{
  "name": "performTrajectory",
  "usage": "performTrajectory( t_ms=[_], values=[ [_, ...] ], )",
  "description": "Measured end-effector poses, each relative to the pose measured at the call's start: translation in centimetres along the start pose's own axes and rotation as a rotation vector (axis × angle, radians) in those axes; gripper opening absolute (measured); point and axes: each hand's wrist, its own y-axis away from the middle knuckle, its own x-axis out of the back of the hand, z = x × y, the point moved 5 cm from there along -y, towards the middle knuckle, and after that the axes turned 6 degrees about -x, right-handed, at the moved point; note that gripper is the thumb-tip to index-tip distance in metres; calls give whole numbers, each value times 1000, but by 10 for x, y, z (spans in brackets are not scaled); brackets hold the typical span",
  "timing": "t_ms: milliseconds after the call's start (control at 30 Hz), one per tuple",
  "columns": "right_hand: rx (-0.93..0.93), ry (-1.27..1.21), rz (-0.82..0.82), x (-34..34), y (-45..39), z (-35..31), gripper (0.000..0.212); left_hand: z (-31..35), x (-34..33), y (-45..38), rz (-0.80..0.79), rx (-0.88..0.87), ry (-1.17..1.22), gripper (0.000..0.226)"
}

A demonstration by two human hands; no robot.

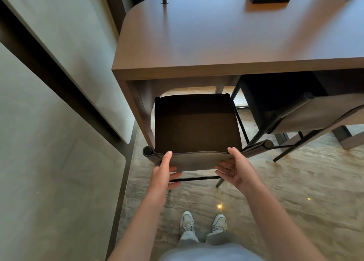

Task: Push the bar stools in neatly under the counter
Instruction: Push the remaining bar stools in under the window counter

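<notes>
The wooden counter [226, 44] fills the upper frame, its near edge running from nine to three o'clock. Below that edge, at the centre, the near bar stool [197, 127] is seen from above; the far part of its dark seat lies in shadow at the counter's edge, while the rest of the seat and the backrest [195, 159] project toward six o'clock. A second bar stool [307, 115] is found at three o'clock from the first, tucked further under and turned slightly askew.

The backrest's long axis is laid nine to three, parallel with the counter edge, so the push is judged to run straight toward twelve o'clock, square to that axis.

The left hand [164, 170] is placed at the backrest's left part, thumb over the top edge and fingers spread loosely behind the panel. The right hand [234, 166] is set at the right part in mirrored fashion, thumb on the top edge, fingers apart and lightly curled behind. The backrest is thus pinched loosely at both ends. Both hands lie equally near, at six o'clock from the seat, so an even push is favoured; an uneven one would probably skew the stool toward the counter's left leg [141, 111].
</notes>
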Motion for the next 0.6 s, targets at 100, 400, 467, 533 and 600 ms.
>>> performTrajectory(
  t_ms=[100, 400, 467, 533, 600],
  values=[
    [-8, -77, -23, -4, -1, -1, 29, 3, -2, -9, -14, 49, 119, 47],
    [17, -175, -42, -7, -11, -20, 5, 6, -18, -27, -76, 123, 280, 31],
    [36, -138, -38, -8, -12, -24, 8, 8, -24, -28, -85, 123, 349, 32],
    [61, -124, -41, -9, -13, -28, 13, 11, -29, -29, -83, 122, 398, 25],
    [76, -104, -56, -9, -16, -30, 14, 12, -32, -32, -76, 115, 428, 9]
  ],
)
